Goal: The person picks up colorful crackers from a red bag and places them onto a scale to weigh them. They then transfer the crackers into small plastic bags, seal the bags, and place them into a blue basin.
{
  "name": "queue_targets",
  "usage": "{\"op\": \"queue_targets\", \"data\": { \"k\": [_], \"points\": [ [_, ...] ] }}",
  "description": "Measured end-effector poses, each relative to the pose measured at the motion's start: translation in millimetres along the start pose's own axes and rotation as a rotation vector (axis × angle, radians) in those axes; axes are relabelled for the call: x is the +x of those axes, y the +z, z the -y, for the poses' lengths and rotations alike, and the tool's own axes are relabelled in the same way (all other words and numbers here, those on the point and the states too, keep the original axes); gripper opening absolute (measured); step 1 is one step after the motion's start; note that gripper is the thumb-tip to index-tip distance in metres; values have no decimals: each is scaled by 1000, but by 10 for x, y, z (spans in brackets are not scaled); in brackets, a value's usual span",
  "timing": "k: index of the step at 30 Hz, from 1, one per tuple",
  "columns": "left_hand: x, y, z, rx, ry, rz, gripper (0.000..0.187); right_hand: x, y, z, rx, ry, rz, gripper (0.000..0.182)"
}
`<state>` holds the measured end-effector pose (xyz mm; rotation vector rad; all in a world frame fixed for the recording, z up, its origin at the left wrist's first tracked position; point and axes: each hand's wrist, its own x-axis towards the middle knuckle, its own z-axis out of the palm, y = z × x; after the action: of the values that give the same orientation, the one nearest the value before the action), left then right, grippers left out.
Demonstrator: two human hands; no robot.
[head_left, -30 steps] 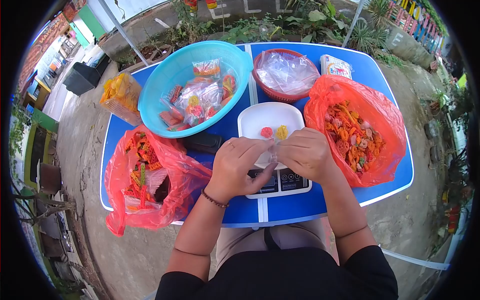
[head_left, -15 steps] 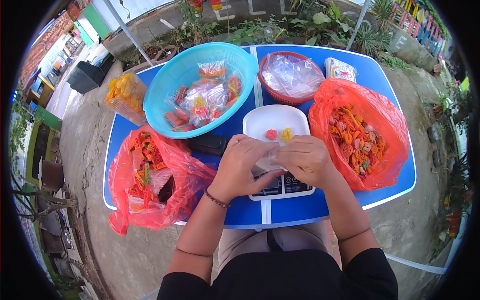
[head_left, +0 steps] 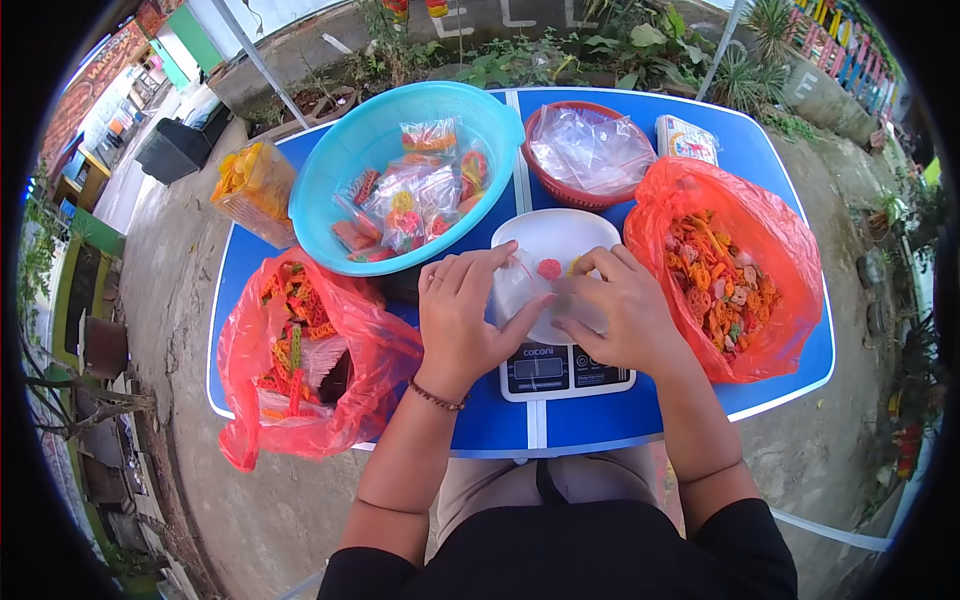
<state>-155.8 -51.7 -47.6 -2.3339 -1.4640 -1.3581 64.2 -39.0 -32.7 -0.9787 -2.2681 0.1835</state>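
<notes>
Head view, the only one: both hands sit over the white tray (head_left: pixel 548 235) on the digital scale (head_left: pixel 566 368), holding a small clear plastic bag (head_left: pixel 520 285) between them. Left hand (head_left: pixel 462 318) — fingers curled over the bag's upper edge, thumb stretched under toward the other hand, pinching the film. Right hand (head_left: pixel 618 312) — fingertips pressed together on the bag's other side, thumb tucked below; it looks like they are pulling the mouth apart, though the film is too clear to say whether it is open. The bag looks empty.

On the tray just past the fingertips, a red cracker piece (head_left: pixel 548 268) and a yellow one half hidden by the right hand. Blue basin (head_left: pixel 330 180) at upper left holds several filled, sealed packets (head_left: pixel 410 200). Red basket (head_left: pixel 545 175) beside it holds a heap of empty clear bags. Two red plastic sacks of loose coloured crackers flank the scale — one left (head_left: pixel 300 350), one right (head_left: pixel 725 265).

Progress, judged: a handful of packets done, both sacks well stocked, so early-to-middle of the batch; this bag is unfilled, unweighed, unsealed.
</notes>
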Motion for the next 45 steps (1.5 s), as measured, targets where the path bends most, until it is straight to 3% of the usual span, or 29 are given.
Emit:
{"op": "queue_targets", "data": {
  "k": [4, 7, 13, 19, 22, 25, 29, 31, 40, 43, 45],
  "points": [
    [-20, 60, 19, 3, 54, -13, 52, -28, 49, -58, 56, 42, 71, 26],
    [-33, 92, 13, 1, 68, -6, 57, -50, 95, -89, 178, 108, -9, 23],
    [-46, 133, -32, -26, 84, 12, 60, -43, 289, 4, 569, 309, -437, 12],
    [-56, 172, -60, -72, 112, -3, 62, -45, 219, 98, 507, 275, -307, 10],
    [-40, 161, -64, -59, 125, -16, 65, -24, 188, -4, 365, 109, -325, 9],
    [-43, 134, -70, -97, 61, -48, 68, -15, 151, 30, 366, 314, -313, 13],
    [-90, 151, -36, -367, -104, -120, 74, -12, 239, -10, -43, 156, -184, 20],
    [-87, 141, -23, -312, -77, -112, 73, -10, 256, 65, -146, 133, -166, 25],
    [-43, 158, -34, -71, 80, -66, 71, -39, 295, -145, 34, 141, -186, 21],
    [-69, 171, -48, -60, 33, -22, 65, -35, 308, -81, 419, 363, -353, 21],
    [-70, 173, -47, -45, 19, -12, 63, 1, 162, 2, 382, 443, -246, 21]
  ]
}}
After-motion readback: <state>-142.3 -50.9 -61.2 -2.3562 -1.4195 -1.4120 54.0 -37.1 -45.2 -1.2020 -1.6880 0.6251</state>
